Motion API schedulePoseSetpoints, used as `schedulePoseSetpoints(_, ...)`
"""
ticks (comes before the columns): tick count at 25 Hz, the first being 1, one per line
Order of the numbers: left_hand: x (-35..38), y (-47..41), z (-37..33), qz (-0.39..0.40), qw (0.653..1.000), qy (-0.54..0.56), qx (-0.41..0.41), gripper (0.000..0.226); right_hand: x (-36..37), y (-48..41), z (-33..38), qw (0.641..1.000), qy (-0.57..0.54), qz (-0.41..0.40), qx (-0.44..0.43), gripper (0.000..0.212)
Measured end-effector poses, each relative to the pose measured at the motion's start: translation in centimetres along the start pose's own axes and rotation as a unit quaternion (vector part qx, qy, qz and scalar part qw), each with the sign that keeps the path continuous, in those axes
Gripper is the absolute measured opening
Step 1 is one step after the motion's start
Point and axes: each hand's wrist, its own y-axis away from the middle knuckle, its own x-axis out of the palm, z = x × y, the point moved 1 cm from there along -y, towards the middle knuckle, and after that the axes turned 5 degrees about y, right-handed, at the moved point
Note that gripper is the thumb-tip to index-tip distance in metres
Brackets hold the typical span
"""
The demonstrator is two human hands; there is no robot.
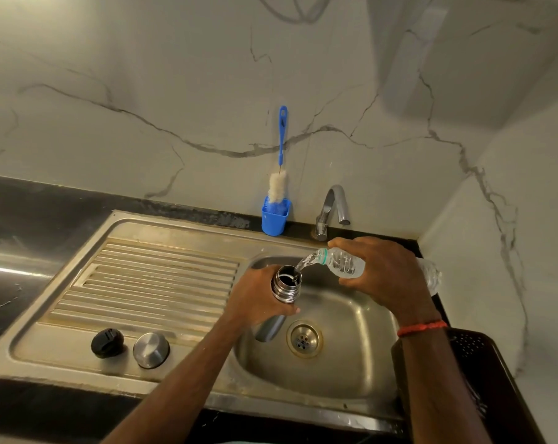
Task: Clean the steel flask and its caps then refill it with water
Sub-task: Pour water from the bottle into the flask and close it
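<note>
A dark bench [30,203] holds a steel sink [181,225]. On its ribbed drainboard, at the left, a black cap [107,342] sits just beside a steel cap [151,350], not touching. Further right, the left hand [255,299] wraps its fingers round the open steel flask [284,290], holding it upright over the basin. Behind, against the marble wall, a blue bottle brush [280,174] stands in a blue holder [275,221], near a curved tap [333,206]. The right hand [386,274] grips a clear plastic bottle [345,265] tilted leftward, its water [306,262] streaming into the flask's mouth. A red thread [421,328] circles that wrist. A dark basket [482,363] sits far right.
</note>
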Motion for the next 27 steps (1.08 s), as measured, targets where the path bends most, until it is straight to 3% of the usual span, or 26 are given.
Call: schedulePoseSetpoints(27,0.49,0.3,0.84,0.015,1.0,-0.004,-0.007,0.067,-0.57,0.27,-0.25,0.999,0.014,-0.041,-0.032,0.062)
